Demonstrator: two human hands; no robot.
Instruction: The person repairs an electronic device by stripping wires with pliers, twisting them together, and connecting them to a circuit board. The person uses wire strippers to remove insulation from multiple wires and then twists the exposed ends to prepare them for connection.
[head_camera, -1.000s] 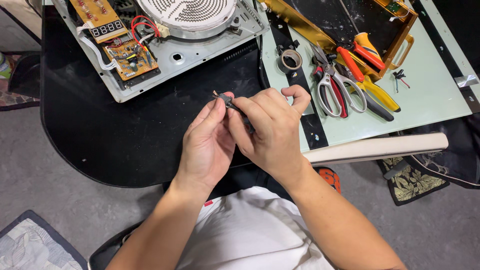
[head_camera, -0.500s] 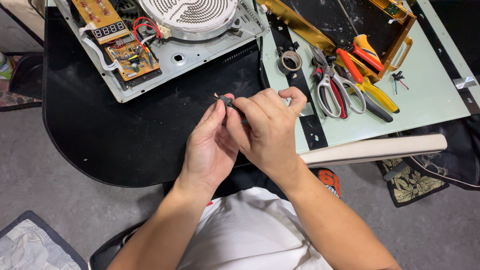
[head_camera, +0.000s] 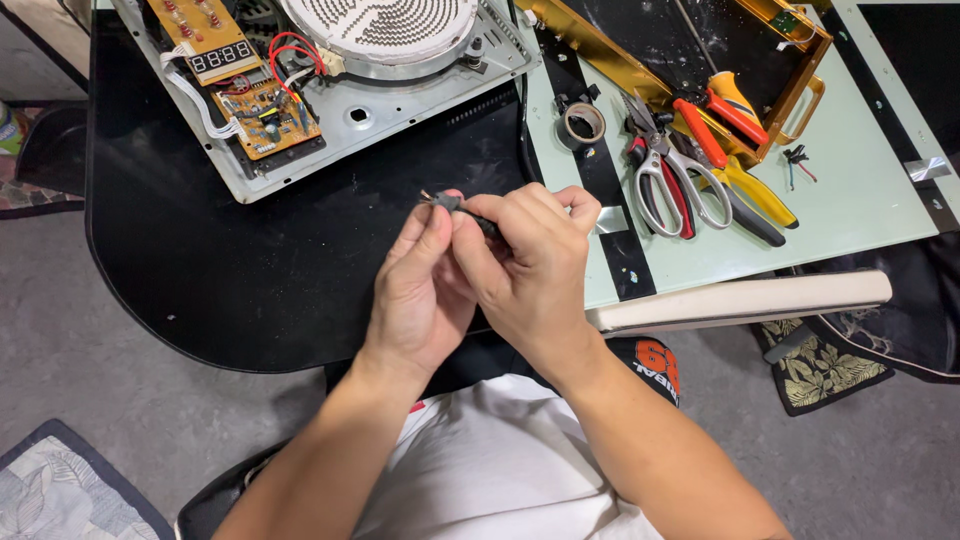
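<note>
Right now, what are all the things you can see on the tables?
Opened induction cooker: one, grey with a white coil, back of the black table.
Circuit boards: two, orange-brown, inside the cooker's left part.
Tape roll: one, grey, on the pale green table.
Scissors: one pair, white handles, right of the tape.
Pliers: several, red, orange and yellow handles, beside the scissors.
Gold tray: one, far right.
Small dark wire end: one, pinched between both hands.
Left hand, right hand: together over the black table.
</note>
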